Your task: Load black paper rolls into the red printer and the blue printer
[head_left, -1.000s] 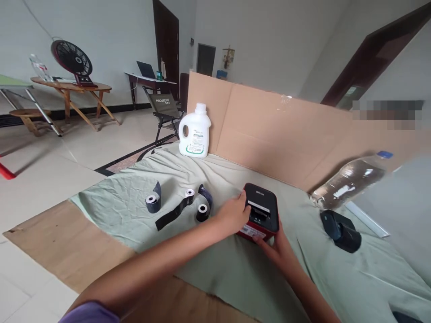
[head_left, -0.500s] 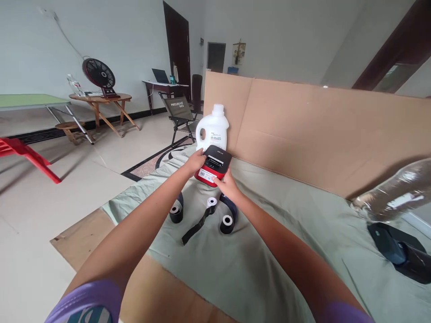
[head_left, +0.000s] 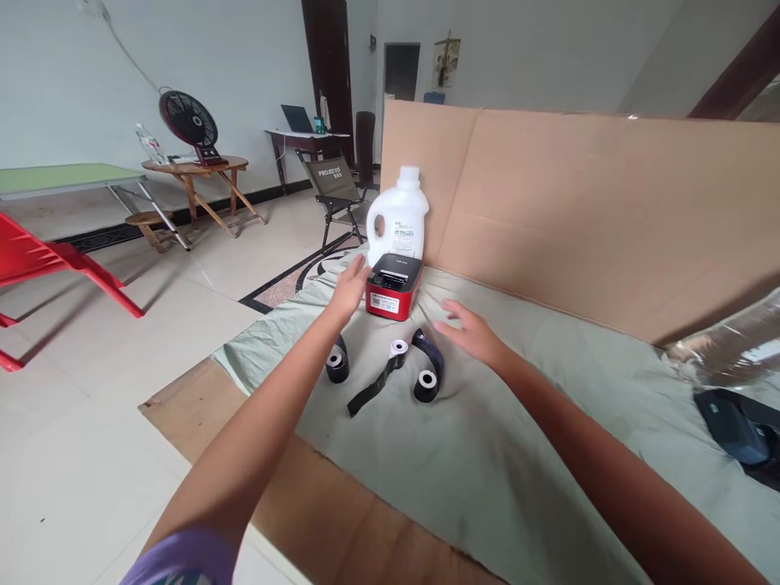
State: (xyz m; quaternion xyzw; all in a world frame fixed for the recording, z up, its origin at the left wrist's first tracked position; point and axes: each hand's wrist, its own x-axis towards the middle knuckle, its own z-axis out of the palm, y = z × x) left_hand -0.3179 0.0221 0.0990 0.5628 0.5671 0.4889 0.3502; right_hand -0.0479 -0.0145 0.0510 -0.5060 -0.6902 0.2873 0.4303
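Note:
A red and black label printer [head_left: 390, 302] sits on the grey-green cloth, right in front of a white jug with a handle [head_left: 402, 213]. My left hand [head_left: 352, 288] is open at the printer's left side; I cannot tell whether its fingertips touch it. To the right of the printer, my right hand [head_left: 469, 331] hovers apart from it, fingers spread and holding nothing. Nearer me lie three partly unwound rolls of black ribbon: a left roll [head_left: 337, 366], a middle roll [head_left: 390, 364] with its strip stretched toward me, and a right roll [head_left: 427, 382].
A tall cardboard sheet [head_left: 548, 211] stands behind the cloth [head_left: 475, 455]. At the right lie a plastic-wrapped bundle [head_left: 737, 333] and a black device [head_left: 740, 431]. Further left are a folding chair [head_left: 334, 183], a round wooden table [head_left: 183, 168] with a fan, and a red chair [head_left: 54, 260].
The printer, held in both hands before, now rests on the cloth. Both hands have let go, the right one moving away to the right. The view has shifted slightly.

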